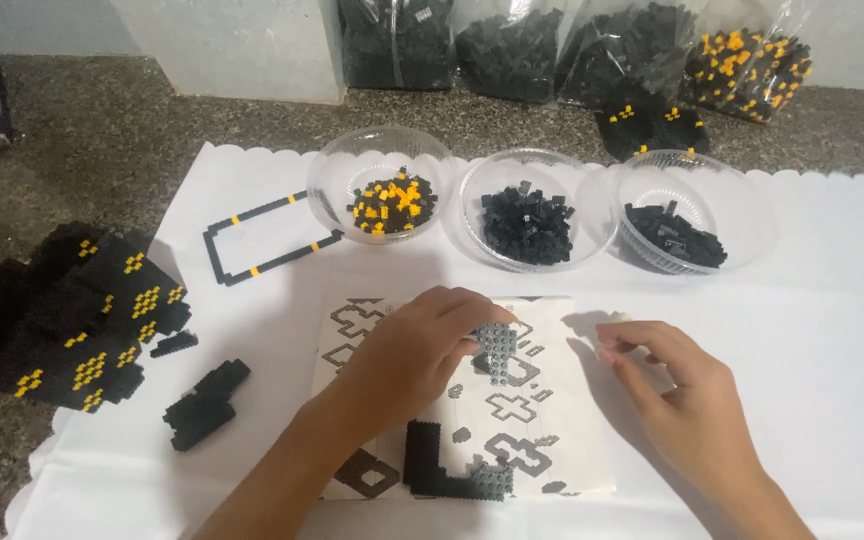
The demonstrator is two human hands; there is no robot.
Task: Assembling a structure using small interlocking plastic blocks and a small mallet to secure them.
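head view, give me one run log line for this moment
left hand: fingers on grey plate | right hand: beside it, pinched, contents unclear | under: instruction sheet | behind: three bowls of bricks

Two bare forearms, left hand (pixel 407 355), right hand (pixel 677 395), no sleeves

Home hobby setting, building-brick assembly station. Speckled stone table (pixel 102 130) covered by a white scallop-edged sheet (pixel 832 300); three clear plastic bowls (pixel 537 205) of sorted black and yellow bricks at centre far; bagged bricks (pixel 742 70) against the far wall; printed instruction sheet (pixel 562 440) near centre.
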